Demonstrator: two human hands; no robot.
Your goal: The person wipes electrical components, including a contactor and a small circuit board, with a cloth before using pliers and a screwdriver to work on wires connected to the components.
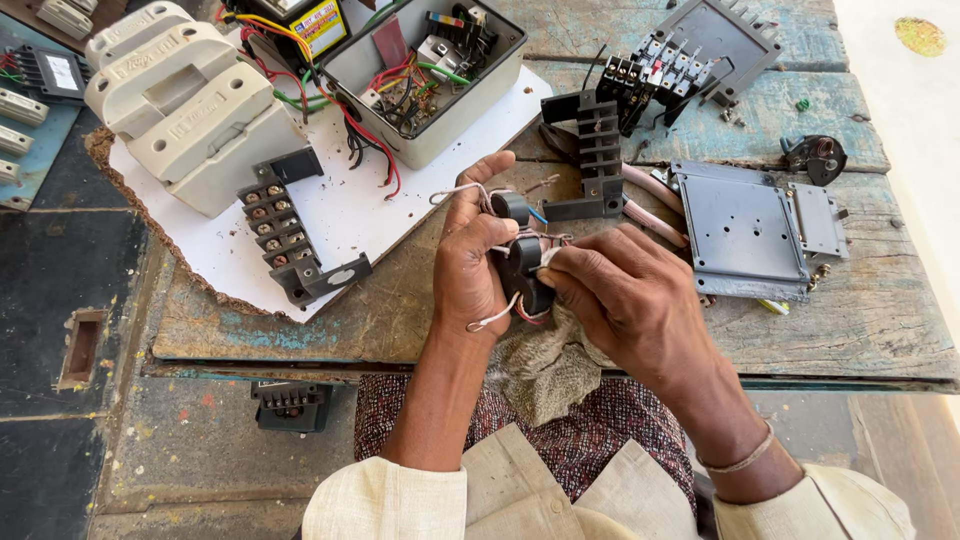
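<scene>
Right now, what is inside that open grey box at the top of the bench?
The open grey box holds tangled red, green, black and white wires and a black terminal part. Its floor beneath them is hidden.

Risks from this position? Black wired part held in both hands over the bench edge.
1. The black coil part sits between left hand and right hand beyond the wooden bench edge; a slipped grip may drop it onto the lap.
2. Its loose wire ends could snag on fingers or the grey rag and bend.
</scene>
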